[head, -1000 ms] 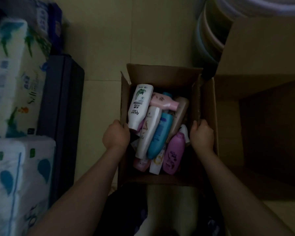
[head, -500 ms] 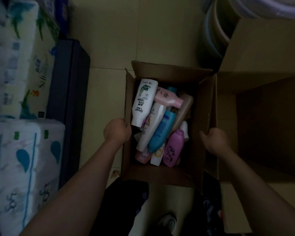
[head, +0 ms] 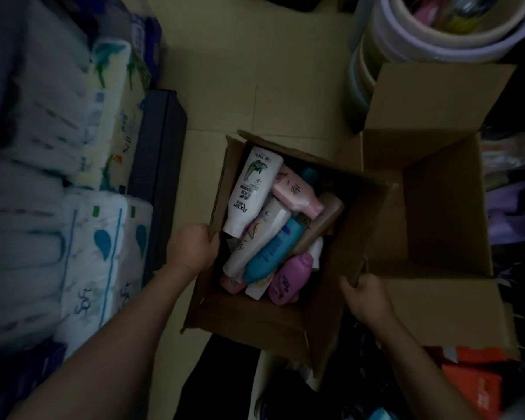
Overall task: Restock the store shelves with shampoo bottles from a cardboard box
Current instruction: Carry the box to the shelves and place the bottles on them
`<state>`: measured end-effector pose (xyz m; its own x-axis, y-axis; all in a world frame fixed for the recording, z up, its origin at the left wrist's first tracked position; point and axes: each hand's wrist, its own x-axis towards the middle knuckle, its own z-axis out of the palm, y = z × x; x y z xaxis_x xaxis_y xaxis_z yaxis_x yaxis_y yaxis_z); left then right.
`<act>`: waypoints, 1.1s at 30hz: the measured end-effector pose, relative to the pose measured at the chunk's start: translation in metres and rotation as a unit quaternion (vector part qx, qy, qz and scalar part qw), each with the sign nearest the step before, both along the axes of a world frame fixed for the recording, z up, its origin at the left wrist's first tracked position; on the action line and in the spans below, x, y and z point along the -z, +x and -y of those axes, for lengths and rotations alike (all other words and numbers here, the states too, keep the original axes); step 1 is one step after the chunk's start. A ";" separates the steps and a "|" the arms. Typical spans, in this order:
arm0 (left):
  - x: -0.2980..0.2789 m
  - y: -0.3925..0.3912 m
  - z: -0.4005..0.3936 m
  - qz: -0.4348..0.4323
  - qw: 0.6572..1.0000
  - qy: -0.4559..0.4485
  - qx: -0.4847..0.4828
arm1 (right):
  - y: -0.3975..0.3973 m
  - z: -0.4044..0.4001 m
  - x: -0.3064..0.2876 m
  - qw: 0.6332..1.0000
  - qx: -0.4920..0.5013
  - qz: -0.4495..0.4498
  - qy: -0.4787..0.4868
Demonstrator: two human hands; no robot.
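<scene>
An open cardboard box (head: 255,316) sits tilted in the middle of the view, above the tiled floor. It is full of shampoo bottles lying on each other: a white bottle (head: 252,189) with a green picture, a pink bottle (head: 297,192), a teal bottle (head: 273,253), a purple bottle (head: 288,278) and a brown bottle (head: 322,225). My left hand (head: 193,245) grips the box's left wall. My right hand (head: 365,294) grips its right wall near the front corner.
Packs of tissue rolls (head: 82,262) are stacked along the left, beside a dark case (head: 158,165). A larger empty cardboard box (head: 446,207) stands open on the right. Stacked plastic basins (head: 422,34) fill the top right. Orange packets (head: 479,383) lie at the lower right.
The box has turned and shifted left, away from the big empty box. My right hand slid back along the right wall toward the near corner. The view has tilted.
</scene>
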<state>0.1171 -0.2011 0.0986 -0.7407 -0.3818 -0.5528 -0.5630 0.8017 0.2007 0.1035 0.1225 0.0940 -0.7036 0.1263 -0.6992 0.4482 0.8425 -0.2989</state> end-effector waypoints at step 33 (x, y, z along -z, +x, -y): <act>-0.260 0.353 -0.127 0.061 0.995 0.071 0.032 | 0.364 -0.148 -0.278 0.994 0.093 0.026 -0.052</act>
